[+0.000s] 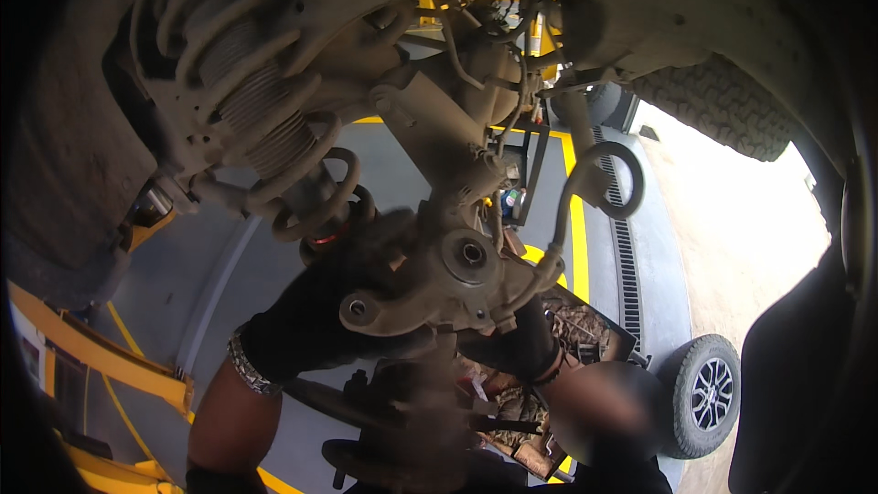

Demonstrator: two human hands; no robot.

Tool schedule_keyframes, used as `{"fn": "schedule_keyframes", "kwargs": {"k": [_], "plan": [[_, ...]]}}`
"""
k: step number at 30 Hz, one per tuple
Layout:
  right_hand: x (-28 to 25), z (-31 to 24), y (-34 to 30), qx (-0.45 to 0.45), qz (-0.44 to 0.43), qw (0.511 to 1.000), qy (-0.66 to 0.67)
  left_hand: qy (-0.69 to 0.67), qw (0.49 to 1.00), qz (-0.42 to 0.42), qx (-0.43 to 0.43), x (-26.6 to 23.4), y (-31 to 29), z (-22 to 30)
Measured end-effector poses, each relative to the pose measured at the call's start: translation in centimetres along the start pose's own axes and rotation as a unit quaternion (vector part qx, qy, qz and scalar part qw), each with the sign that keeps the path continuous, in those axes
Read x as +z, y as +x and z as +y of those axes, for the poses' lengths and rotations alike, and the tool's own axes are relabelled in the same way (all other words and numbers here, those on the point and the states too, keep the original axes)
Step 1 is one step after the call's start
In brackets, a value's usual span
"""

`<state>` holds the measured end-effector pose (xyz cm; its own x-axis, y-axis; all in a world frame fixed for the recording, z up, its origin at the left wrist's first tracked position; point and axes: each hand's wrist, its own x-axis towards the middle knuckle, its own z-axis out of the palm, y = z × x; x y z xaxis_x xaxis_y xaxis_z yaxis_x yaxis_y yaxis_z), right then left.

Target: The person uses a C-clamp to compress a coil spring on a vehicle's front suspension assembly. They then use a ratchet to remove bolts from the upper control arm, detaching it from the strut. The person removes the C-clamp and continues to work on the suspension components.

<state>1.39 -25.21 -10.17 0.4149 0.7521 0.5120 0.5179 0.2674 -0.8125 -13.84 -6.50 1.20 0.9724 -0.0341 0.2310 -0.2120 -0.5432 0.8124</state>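
Observation:
A dusty cast suspension knuckle (412, 306) hangs in the middle, with a round bushing (471, 256) in its face. My left hand (334, 288), in a black glove, comes up from the lower left and reaches behind the knuckle, close to the bottom of the coil spring (343, 178). Black-gloved too, my right hand (512, 338) reaches in from the lower right behind the knuckle's lower right side. The knuckle and shadow hide the fingers of both hands, so what they grip cannot be made out. A thick hose or cable (558, 220) rises from the knuckle's right side into a loop.
Dusty wheel-arch panels (64, 119) enclose the top and left. A mounted tyre (722, 101) shows at upper right; a loose wheel (711, 398) stands at lower right. Yellow lift arms (101, 357) are at lower left. A camouflage-patterned thing (581, 334) lies below, beside a floor grate (626, 284).

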Motion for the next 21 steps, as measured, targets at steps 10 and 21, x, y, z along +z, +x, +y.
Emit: {"fn": "schedule_keyframes", "kwargs": {"k": [10, 21], "plan": [[-0.3, -0.5, 0.1, -0.068, 0.007, 0.98, -0.189, -0.065, 0.996, -0.041, -0.034, 0.7, 0.0, -1.3], [-2.8, -1.2, 0.6, -0.092, -0.001, 0.996, 0.014, -0.004, 0.998, -0.042, -0.047, 0.5, 1.0, -0.9]]}}
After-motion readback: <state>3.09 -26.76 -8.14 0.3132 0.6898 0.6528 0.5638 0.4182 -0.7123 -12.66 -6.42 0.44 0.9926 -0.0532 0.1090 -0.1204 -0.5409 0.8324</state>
